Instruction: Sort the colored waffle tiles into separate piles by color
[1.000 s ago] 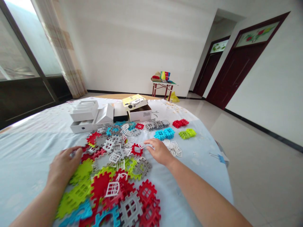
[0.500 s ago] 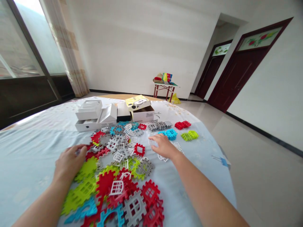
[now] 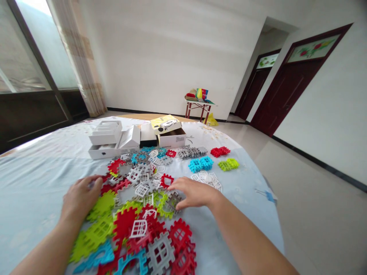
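Note:
A heap of toothed plastic tiles [image 3: 137,206] in red, green, grey, blue and white lies on the pale blue cloth [image 3: 37,179]. My right hand [image 3: 195,193] rests at the heap's right edge, fingers spread over a grey tile [image 3: 172,202], holding nothing. My left hand [image 3: 80,198] lies on the heap's left side over green and red tiles, fingers curled loosely; I cannot see anything in them. Sorted small stacks sit beyond: white [image 3: 208,178], blue [image 3: 200,163], green [image 3: 228,164], red [image 3: 219,151], grey [image 3: 190,152].
White boxes [image 3: 107,139] and an open box with a yellow lid [image 3: 169,131] stand at the cloth's far side. A small red-legged table [image 3: 199,105] with coloured items is by the far wall. Dark doors [image 3: 286,91] are on the right, tiled floor beside the cloth's right edge.
My right hand has drawn back from the white stack toward me and now sits on the grey tile at the heap's edge. The left hand has hardly moved.

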Demonstrator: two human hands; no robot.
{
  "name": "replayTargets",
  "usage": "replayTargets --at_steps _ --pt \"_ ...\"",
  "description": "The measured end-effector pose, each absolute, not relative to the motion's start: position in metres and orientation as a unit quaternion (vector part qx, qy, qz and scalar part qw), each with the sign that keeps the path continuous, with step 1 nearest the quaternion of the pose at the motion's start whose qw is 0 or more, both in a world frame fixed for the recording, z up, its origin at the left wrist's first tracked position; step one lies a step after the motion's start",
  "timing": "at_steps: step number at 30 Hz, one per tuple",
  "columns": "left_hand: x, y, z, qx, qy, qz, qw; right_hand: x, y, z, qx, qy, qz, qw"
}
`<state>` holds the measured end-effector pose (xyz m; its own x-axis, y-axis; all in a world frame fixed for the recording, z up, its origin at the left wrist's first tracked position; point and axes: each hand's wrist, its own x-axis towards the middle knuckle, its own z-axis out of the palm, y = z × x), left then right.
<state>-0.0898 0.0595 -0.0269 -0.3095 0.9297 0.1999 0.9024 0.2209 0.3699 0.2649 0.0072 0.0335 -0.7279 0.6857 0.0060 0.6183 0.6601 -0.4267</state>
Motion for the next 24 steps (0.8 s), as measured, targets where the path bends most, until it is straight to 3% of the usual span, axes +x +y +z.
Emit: replayTargets --at_steps 8,14,16,24 --pt "-0.088 0.058 -0.026 0.582 0.785 0.207 0.031 0.266 0.009 0.03 -0.416 -0.88 0.223 0.058" --pt "-0.085 0.057 -0.021 0.581 0.786 0.205 0.041 0.28 0.026 0.029 -0.514 -0.811 0.1 0.261" --pt "-0.085 0.057 -0.021 0.584 0.783 0.21 0.037 0.283 0.033 0.021 -0.529 -0.795 0.074 0.287" --pt "-0.085 0.056 -0.023 0.585 0.783 0.21 0.037 0.288 0.036 0.007 -0.512 -0.833 0.101 0.185"
